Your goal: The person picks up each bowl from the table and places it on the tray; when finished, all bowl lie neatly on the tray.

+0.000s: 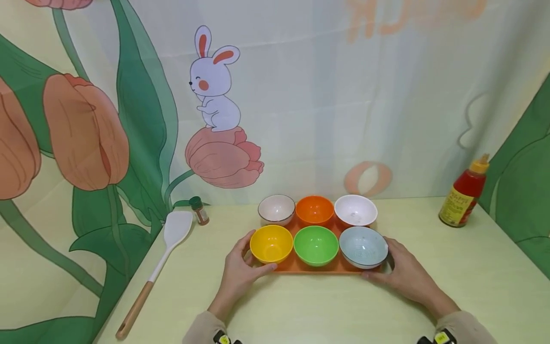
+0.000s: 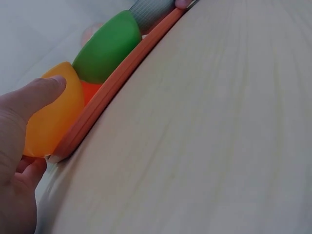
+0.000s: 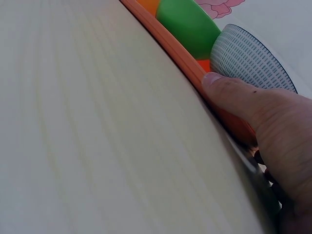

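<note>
An orange tray carries bowls in two rows. The front row has a yellow bowl, a green bowl and a light-blue patterned bowl. Behind them stand a cream bowl, an orange bowl and a white bowl. At the front left corner, my left hand grips the tray's end, its thumb across the yellow bowl's side. My right hand holds the opposite end, thumb on the tray's front edge beside the blue bowl; its other fingers are mostly hidden.
On the left of the pale table lies a white spatula with a wooden handle, near a small green-capped spice jar. A red sauce bottle stands at the back right. A printed curtain hangs behind the table.
</note>
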`<state>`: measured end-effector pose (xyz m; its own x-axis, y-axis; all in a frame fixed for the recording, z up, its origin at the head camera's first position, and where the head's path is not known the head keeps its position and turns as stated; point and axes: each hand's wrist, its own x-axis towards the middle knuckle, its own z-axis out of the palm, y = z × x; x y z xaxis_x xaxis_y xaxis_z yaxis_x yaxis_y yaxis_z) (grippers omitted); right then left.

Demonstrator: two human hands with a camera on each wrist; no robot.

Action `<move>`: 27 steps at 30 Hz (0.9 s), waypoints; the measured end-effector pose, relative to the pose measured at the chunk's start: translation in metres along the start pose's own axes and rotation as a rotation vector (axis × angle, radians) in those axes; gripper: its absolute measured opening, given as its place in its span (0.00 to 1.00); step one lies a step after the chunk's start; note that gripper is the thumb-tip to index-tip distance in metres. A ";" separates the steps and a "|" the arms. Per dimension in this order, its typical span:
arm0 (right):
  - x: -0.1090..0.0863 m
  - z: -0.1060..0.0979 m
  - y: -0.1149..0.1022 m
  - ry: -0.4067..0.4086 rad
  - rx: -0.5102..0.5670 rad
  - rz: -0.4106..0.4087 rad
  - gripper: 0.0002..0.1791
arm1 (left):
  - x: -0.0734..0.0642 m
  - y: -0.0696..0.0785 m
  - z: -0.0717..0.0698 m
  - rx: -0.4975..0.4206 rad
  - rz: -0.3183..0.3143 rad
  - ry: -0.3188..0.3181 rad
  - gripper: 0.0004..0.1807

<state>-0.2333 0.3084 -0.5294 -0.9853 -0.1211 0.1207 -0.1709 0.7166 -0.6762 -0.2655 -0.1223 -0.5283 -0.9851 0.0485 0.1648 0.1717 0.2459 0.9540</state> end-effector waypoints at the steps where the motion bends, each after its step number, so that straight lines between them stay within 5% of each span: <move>1: 0.000 0.000 0.000 0.001 0.004 -0.001 0.71 | 0.000 0.000 0.000 0.008 -0.001 -0.002 0.58; 8: -0.003 -0.006 0.003 0.018 0.011 0.007 0.70 | 0.002 0.001 0.007 0.034 0.014 -0.040 0.60; 16: -0.014 -0.005 0.010 0.037 0.017 -0.005 0.67 | -0.001 -0.003 0.012 0.113 -0.042 -0.082 0.66; 27: -0.015 -0.002 0.012 0.044 0.020 0.017 0.67 | -0.001 -0.009 0.013 0.118 -0.034 -0.106 0.62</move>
<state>-0.2203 0.3206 -0.5380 -0.9871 -0.0782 0.1400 -0.1541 0.7041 -0.6932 -0.2661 -0.1116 -0.5403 -0.9854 0.1384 0.0994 0.1436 0.3610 0.9215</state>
